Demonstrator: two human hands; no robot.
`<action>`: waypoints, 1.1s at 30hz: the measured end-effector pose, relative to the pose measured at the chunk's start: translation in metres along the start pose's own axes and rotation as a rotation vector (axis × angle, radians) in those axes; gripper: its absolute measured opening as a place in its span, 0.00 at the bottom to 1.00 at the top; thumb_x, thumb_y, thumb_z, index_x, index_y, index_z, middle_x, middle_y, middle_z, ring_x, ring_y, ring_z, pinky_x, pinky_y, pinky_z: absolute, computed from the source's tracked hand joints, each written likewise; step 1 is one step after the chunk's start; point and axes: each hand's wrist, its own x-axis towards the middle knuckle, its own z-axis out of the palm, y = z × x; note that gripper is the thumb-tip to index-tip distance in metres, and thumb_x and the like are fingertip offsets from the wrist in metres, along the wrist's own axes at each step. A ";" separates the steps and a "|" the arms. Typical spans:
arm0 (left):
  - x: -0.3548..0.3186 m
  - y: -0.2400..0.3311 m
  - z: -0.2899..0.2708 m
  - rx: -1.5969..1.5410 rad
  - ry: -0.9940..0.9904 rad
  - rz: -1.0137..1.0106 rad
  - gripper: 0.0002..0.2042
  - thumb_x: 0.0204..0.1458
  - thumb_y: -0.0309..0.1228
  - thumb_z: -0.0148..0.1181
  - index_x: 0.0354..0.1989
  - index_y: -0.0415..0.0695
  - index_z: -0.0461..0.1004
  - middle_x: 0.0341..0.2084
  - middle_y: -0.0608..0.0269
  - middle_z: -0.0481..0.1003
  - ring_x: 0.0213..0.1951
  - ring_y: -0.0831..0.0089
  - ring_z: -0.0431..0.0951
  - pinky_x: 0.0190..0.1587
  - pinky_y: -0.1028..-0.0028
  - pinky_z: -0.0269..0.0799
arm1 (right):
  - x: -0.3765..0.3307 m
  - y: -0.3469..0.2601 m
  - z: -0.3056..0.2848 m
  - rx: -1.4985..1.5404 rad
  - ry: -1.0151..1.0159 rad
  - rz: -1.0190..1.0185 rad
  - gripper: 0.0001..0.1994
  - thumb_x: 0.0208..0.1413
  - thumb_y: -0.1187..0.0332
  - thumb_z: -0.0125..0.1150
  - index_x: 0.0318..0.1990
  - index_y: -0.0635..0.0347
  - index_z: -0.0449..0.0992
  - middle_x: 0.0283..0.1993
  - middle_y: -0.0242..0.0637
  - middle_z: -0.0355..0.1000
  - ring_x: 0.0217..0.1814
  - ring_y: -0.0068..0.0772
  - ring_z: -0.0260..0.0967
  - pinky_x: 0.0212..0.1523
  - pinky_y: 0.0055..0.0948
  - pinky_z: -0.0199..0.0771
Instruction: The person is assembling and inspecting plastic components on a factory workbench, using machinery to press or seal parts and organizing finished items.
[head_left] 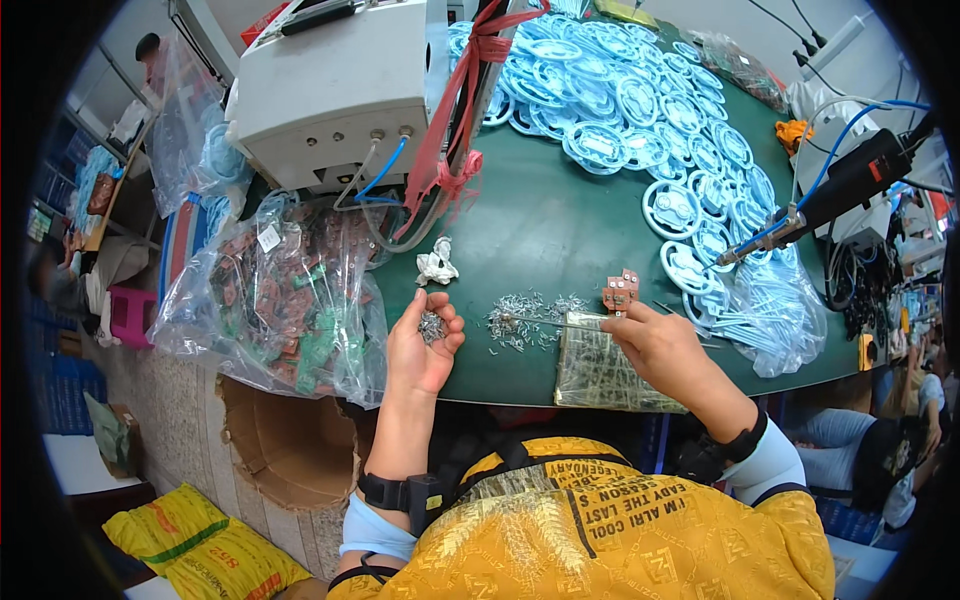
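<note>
My left hand (425, 345) is cupped palm up, fingers curled around a small heap of silvery screws (432, 327). More loose screws (525, 318) lie on the green table just to its right. A thin metal rod (560, 323) runs from that pile to the fingertips of my right hand (665, 350), which appear pinched on it. Right beyond those fingers is a small reddish-brown circuit board (620, 288), and the fingertips reach its near edge. Beneath the right hand sits a flat block wrapped in clear tape (605, 365). A crumpled white scrap (437, 262) lies beyond my left hand.
Blue-white ring-shaped plastic parts (640, 100) are heaped across the back and right of the table (540, 220). A black power screwdriver (850, 185) hangs at right. A grey machine (335, 100) and a clear bag of circuit boards (290, 300) stand at left, above an open carton (290, 445).
</note>
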 end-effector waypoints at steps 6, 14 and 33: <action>0.013 -0.007 0.007 -0.110 -0.118 0.044 0.23 0.64 0.46 0.45 0.42 0.34 0.72 0.35 0.49 0.76 0.43 0.54 0.78 0.32 0.73 0.76 | -0.003 0.002 -0.018 0.239 0.029 0.031 0.09 0.53 0.73 0.61 0.42 0.58 0.79 0.42 0.41 0.75 0.35 0.47 0.75 0.34 0.38 0.75; 0.030 -0.037 0.043 -0.013 -0.337 -0.115 0.22 0.65 0.45 0.43 0.41 0.37 0.73 0.32 0.50 0.77 0.39 0.56 0.80 0.35 0.70 0.79 | 0.002 0.002 -0.030 0.570 -0.112 0.246 0.10 0.53 0.77 0.60 0.44 0.63 0.78 0.39 0.45 0.75 0.39 0.44 0.75 0.39 0.31 0.72; 0.026 -0.064 0.104 0.170 -0.132 0.184 0.18 0.63 0.47 0.49 0.25 0.49 0.62 0.13 0.70 0.60 0.11 0.83 0.53 0.11 0.80 0.44 | -0.034 -0.004 0.026 0.380 0.302 0.166 0.09 0.55 0.73 0.59 0.43 0.60 0.77 0.33 0.40 0.72 0.33 0.46 0.72 0.31 0.35 0.70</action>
